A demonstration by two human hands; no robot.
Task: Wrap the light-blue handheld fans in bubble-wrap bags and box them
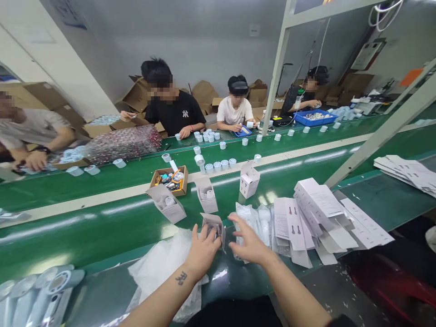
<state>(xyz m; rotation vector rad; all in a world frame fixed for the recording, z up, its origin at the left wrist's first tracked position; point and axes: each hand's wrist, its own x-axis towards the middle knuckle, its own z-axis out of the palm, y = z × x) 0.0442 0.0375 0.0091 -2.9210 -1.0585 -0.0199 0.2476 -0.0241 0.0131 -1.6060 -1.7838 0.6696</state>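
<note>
My left hand [204,247] reaches over an open white box [223,231], its spread fingers on the clear-wrapped contents at the opening; what lies deeper is hidden. To the right of that box, my right hand [250,243] is open, thumb and fingers apart, holding nothing. Close beyond it lie several clear plastic bags [264,222] with pale items inside. Beside my left forearm is a pile of thin translucent plastic bags [160,265]. Two open boxes with wrapped items, a left box [175,212] and a middle box [210,204], stand on the green belt [122,222].
Another white box [250,184] stands farther back, near a cardboard tray [184,181] of small parts. Flat printed cartons [306,213] are stacked at right. Pale blue handheld devices [44,290] lie at lower left. Several co-workers sit across the belt; a metal post [277,68] rises there.
</note>
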